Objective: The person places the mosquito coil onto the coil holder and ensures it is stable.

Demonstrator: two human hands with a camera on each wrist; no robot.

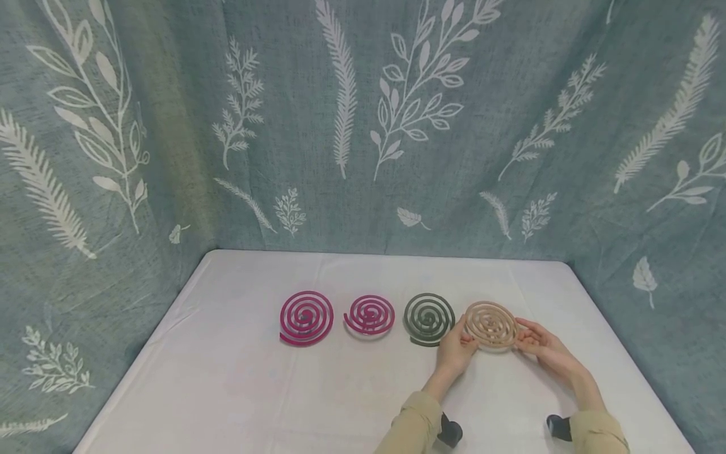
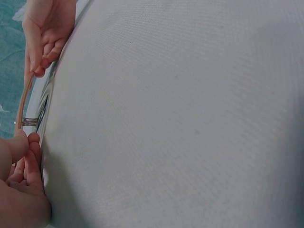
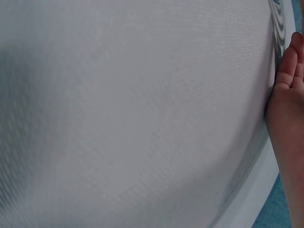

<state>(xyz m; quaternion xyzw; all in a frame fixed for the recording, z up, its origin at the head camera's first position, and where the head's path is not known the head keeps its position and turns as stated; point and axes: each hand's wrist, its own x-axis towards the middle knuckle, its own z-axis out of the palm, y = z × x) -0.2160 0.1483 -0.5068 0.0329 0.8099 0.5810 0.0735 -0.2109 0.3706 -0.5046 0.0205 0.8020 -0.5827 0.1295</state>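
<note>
A tan spiral coil, like a mosquito coil (image 1: 491, 324), is held by its rim between both hands at the right of the row. The left hand (image 1: 456, 349) pinches its left edge, close beside a dark green spiral coil (image 1: 429, 320). On the opposite edge, the right hand (image 1: 547, 350) pinches with thumb and fingers. Seen nearly edge-on in the left wrist view, the tan coil (image 2: 23, 102) spans the gap between the two hands. Only part of the right hand (image 3: 289, 90) shows in the right wrist view; its fingertips are cut off there.
Two magenta spiral coils, one farther left (image 1: 307, 318) and one nearer the green coil (image 1: 369, 314), lie in the same row. All are on a white-covered table (image 1: 238, 391). Blue-green leaf-patterned cloth (image 1: 351, 208) hangs behind and at both sides.
</note>
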